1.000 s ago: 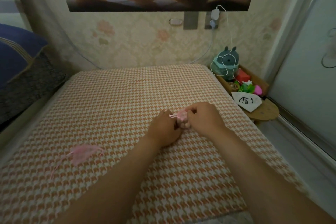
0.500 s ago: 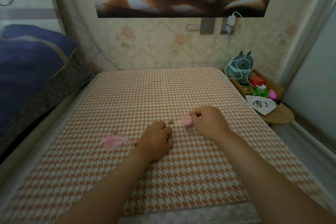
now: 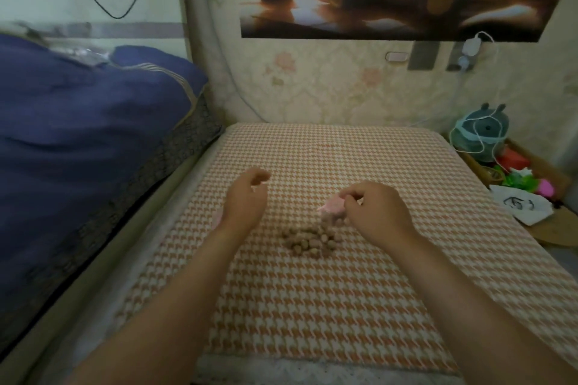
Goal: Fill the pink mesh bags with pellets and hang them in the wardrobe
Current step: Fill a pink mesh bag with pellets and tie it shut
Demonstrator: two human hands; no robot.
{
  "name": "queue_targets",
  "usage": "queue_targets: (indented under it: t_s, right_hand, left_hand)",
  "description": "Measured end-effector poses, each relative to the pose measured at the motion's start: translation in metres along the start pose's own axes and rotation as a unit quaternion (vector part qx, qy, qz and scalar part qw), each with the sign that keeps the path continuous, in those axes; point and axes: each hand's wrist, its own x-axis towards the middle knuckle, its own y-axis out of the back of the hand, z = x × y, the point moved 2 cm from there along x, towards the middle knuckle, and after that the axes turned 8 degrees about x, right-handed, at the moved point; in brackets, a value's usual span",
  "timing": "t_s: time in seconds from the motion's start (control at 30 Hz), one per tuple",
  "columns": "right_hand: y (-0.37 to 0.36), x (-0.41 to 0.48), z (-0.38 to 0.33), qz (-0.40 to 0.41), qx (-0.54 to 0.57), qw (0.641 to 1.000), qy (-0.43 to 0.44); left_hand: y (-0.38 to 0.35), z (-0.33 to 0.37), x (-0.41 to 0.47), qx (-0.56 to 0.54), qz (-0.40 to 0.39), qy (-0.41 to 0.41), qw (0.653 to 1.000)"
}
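My right hand (image 3: 375, 209) pinches a small pink mesh bag (image 3: 333, 207) just above the orange houndstooth mat (image 3: 328, 297). A heap of brown pellets (image 3: 309, 239) lies on the mat right below and in front of that bag. My left hand (image 3: 247, 200) hovers to the left of the pellets, fingers loosely curled, holding nothing. A second pink mesh bag (image 3: 216, 218) peeks out at the left edge of my left wrist, mostly hidden by it.
A dark blue quilt (image 3: 87, 141) is piled along the left side. At the right, a wooden shelf (image 3: 550, 228) carries a teal plush toy (image 3: 481, 131), small coloured items and a white cloth. Wallpaper, a poster and a charger cable are behind.
My left hand has left the bag and moved to the left, over the second bag. The pellet heap now shows on the mat. My view has swung left.
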Motion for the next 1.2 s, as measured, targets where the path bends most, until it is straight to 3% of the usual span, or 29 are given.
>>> queue_targets:
  t_s: [0.1,0.23,0.37,0.57,0.77,0.93,1.07,1.2]
  right_hand:
    - [-0.022,0.006,-0.025,0.004,0.024,1.0,0.019]
    - [-0.056,0.013,-0.049,-0.02,0.041,0.998,0.036]
    - [-0.082,0.017,-0.062,-0.04,0.049,0.997,0.049]
    - [-0.105,0.017,-0.07,-0.052,0.039,0.997,0.047]
    - [-0.107,0.016,-0.066,-0.058,0.027,0.997,0.041]
    - [-0.101,0.014,-0.062,-0.065,0.018,0.997,0.033]
    - [-0.091,0.01,-0.061,-0.095,0.014,0.995,0.021]
    - [-0.076,0.001,-0.062,-0.12,0.009,0.992,0.021]
  left_hand:
    - [0.043,-0.033,0.017,0.0,0.043,0.06,0.997]
    - [0.046,-0.082,0.029,0.138,-0.034,0.078,0.987]
    - [0.032,-0.097,0.028,0.194,-0.07,0.036,0.978]
    - [0.032,-0.085,0.034,0.352,-0.072,-0.017,0.933]
    - [0.021,-0.075,0.038,0.398,-0.099,-0.087,0.908]
    - [0.029,-0.071,0.035,0.261,0.021,-0.107,0.959]
    - [0.041,-0.03,0.019,0.035,-0.036,-0.108,0.993]
    - [0.043,0.003,-0.009,0.041,-0.106,-0.135,0.984]
